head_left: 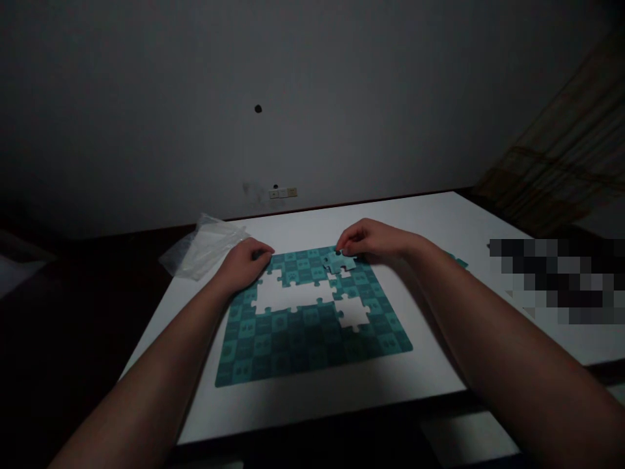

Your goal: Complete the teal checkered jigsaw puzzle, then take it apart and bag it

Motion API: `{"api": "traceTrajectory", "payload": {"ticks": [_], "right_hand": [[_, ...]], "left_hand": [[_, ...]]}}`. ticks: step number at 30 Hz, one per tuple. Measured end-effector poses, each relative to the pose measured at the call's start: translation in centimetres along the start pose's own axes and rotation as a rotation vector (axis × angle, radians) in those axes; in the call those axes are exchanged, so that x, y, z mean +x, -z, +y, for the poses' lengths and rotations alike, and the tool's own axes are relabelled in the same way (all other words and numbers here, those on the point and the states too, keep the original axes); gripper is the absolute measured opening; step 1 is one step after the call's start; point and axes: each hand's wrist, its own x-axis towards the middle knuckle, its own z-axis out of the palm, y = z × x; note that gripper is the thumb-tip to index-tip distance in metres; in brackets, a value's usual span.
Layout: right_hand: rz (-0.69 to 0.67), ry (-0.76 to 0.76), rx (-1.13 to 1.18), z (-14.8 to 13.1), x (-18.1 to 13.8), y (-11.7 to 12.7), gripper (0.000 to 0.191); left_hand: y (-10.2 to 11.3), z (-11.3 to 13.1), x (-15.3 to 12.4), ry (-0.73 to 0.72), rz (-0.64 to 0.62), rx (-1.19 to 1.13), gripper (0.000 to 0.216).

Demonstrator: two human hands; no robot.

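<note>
Dim light is leaving the wall (371, 104) grey, the lower left sinking into near-black. Shadow is darkening the near part of the puzzle (293, 339); the table (415, 215) is showing brightest. A pixelated patch (556, 280) is hiding detail at right.

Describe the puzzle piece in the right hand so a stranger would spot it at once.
On the white table lies a partly filled teal jigsaw. At its far edge, right of the middle, the right hand grips a single piece. Unlike the joined pieces around it, this one looks paler and sits out of line with them.
</note>
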Motion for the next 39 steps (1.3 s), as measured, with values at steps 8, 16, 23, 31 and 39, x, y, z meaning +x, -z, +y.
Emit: {"api": "traceTrajectory", "payload": {"ticks": [8,16,23,31,39], "right_hand": [[0.175,0.136,0.176,-2.1,1.5,-6.4,0.040],[0.009,0.032,0.066,-2.0,2.1,-9.6,0.030],[0.009,0.025,0.065,-1.9,2.1,-9.5,0.025],[0.015,0.009,0.077,-2.7,1.7,-9.8,0.018],[0.023,0.035,0.090,-2.2,2.0,-9.8,0.014]], "left_hand": [[-0.6,0.1,-0.2,-0.020,0.017,-0.011,0.030],[-0.6,0.3,-0.3,-0.044,0.028,-0.016,0.027],[-0.7,0.2,-0.2,-0.042,0.026,0.000,0.028],[-0.5,0.5,-0.2,-0.019,0.025,0.003,0.026],[-0.4,0.6,-0.2,-0.025,0.030,-0.012,0.025]]}}
